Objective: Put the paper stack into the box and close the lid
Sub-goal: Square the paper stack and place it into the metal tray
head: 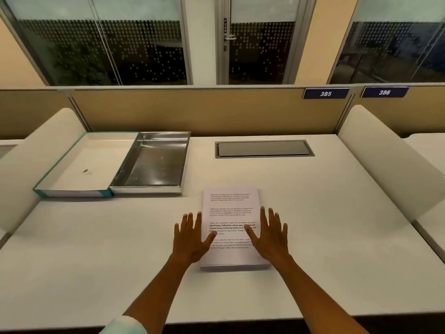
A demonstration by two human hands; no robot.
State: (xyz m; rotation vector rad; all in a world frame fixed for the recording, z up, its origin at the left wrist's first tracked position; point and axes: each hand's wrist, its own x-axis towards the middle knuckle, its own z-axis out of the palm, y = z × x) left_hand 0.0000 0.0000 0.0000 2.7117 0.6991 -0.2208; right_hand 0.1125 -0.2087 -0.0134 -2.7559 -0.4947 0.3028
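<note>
A stack of white printed paper [230,206] lies flat on the cream desk [96,261] in front of me. My left hand [191,237] rests flat at the stack's left edge, fingers spread, thumb on the top sheet. My right hand [271,236] lies flat on the stack's right side, fingers apart. Neither hand grips anything. At the far left the box lies open: a shiny silver-lined tray [154,162] with its white-lined, teal-edged lid [79,165] folded out flat to the left. Both halves hold nothing.
A grey cable hatch [263,148] is set into the desk behind the paper. Padded cream dividers [385,160] rise on both sides, and a tan partition [192,109] with number plates 385 and 386 closes the back. Glass windows and a door stand beyond.
</note>
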